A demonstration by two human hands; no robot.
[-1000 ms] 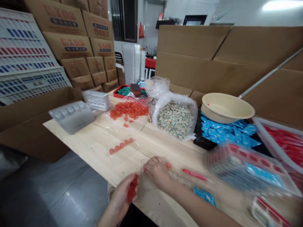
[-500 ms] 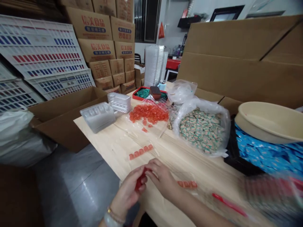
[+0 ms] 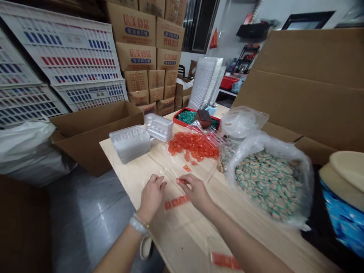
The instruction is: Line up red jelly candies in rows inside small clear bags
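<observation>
1. The left hand (image 3: 152, 198) and right hand (image 3: 196, 192) are apart: the left is empty, its fingers loosely curled, while the right pinches a translucent red-orange cube (image 3: 180, 181) at its fingertips.
2. A short, neat row of matching red-orange cubes (image 3: 175, 203) lies just below the hands, within easy reach of both.
3. Ahead of the hands, a heap of loose red-orange cubes (image 3: 193, 146) sits on a clear plastic bag (image 3: 206, 168) – a ready supply, it seems.
4. To the right is a clear bag of cream-and-green wrapped sweets (image 3: 267, 185); ahead and left, a clear plastic tray (image 3: 130, 144) rests on the pale wooden counter (image 3: 136, 174) – beyond it, stacked cardboard cartons (image 3: 136, 57) and white plastic crates (image 3: 65, 57).

L hand (image 3: 152, 197) palm down, fingers curled, R hand (image 3: 196, 193) just beside it, grip pinched, both bare
</observation>
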